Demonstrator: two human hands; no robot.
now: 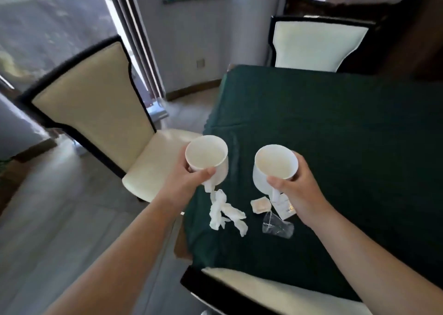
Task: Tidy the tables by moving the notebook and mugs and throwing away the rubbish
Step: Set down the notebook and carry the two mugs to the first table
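Observation:
I hold two empty white mugs above the near left corner of the table with the dark green cloth [335, 127]. My left hand [184, 180] grips the left mug [207, 157] by its handle, past the table's left edge. My right hand [302, 192] grips the right mug [275, 164] by its handle, over the cloth. Below them on the cloth lie a crumpled white tissue [225, 212], a used tea bag [259, 204], a small white packet [284, 206] partly hidden by my right hand, and a clear plastic wrapper [278, 226]. No notebook is in view.
A cream chair with a dark frame [96, 103] stands at the table's left side. Another chair [318, 43] is at the far side, and a chair back [263, 290] sits right below me. Grey floor [60, 206] lies to the left.

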